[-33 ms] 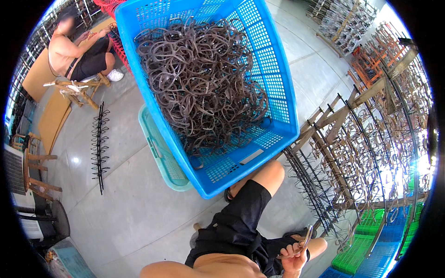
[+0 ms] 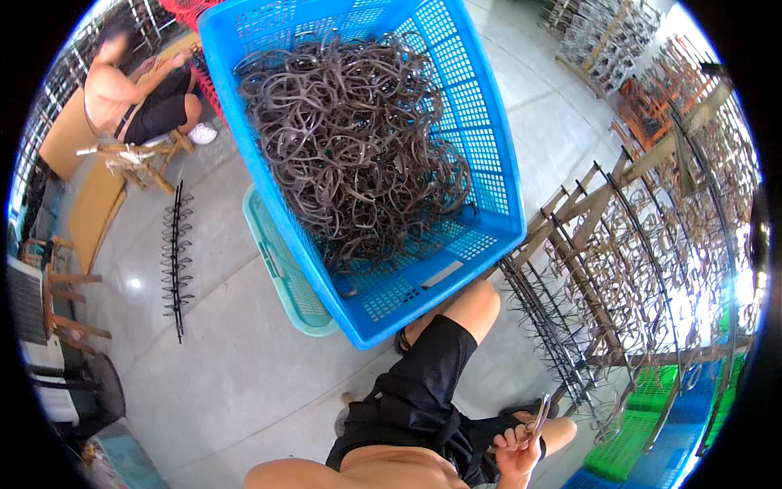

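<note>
At the lower right, my right hand (image 2: 519, 451) is closed around a thin, shiny curved metal piece (image 2: 542, 411). One end sticks up above the fingers, and the hand is over my right leg. My left hand is out of view; only part of the arm shows at the lower edge. Ahead of me stands a large blue plastic basket (image 2: 482, 138), tilted in the picture. A tangled heap of dark curved metal pieces (image 2: 350, 138) fills much of it. The right hand is apart from the basket.
A pale green basket (image 2: 285, 281) is beneath the blue one. Racks (image 2: 643, 269) hung with curved pieces stand right, above green crates (image 2: 623, 444). A hooked black rod (image 2: 176, 261) lies on the floor at left. Another person (image 2: 118, 85) sits far left beside a red basket.
</note>
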`<control>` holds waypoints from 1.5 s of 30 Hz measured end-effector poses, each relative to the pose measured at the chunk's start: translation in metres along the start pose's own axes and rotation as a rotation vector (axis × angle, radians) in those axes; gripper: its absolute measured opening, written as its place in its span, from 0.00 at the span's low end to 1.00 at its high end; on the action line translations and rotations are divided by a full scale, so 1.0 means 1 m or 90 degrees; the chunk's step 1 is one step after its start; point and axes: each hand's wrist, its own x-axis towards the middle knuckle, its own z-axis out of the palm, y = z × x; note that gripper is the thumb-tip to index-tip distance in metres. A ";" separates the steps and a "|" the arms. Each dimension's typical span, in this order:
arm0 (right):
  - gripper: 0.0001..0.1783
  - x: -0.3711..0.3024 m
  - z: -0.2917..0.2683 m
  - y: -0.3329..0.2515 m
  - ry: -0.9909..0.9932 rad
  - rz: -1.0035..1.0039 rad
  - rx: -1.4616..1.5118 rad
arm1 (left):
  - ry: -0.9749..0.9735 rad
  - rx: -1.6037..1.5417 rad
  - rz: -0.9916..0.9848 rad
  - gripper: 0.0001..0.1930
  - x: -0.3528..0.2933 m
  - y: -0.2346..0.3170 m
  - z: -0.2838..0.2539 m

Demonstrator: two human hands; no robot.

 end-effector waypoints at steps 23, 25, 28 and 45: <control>0.07 0.058 -0.129 -0.127 0.484 -0.723 -0.106 | -1.238 0.470 1.092 0.15 -0.511 0.226 -0.042; 0.06 0.060 -0.132 -0.124 0.587 -0.718 -0.152 | -1.269 0.496 1.173 0.17 -0.505 0.236 -0.019; 0.06 0.084 -0.142 -0.116 0.675 -0.715 -0.173 | -1.322 0.466 1.235 0.20 -0.495 0.266 0.001; 0.09 0.105 -0.141 -0.151 0.641 -0.580 -0.064 | -1.092 -0.701 0.778 0.09 -0.580 0.480 -0.080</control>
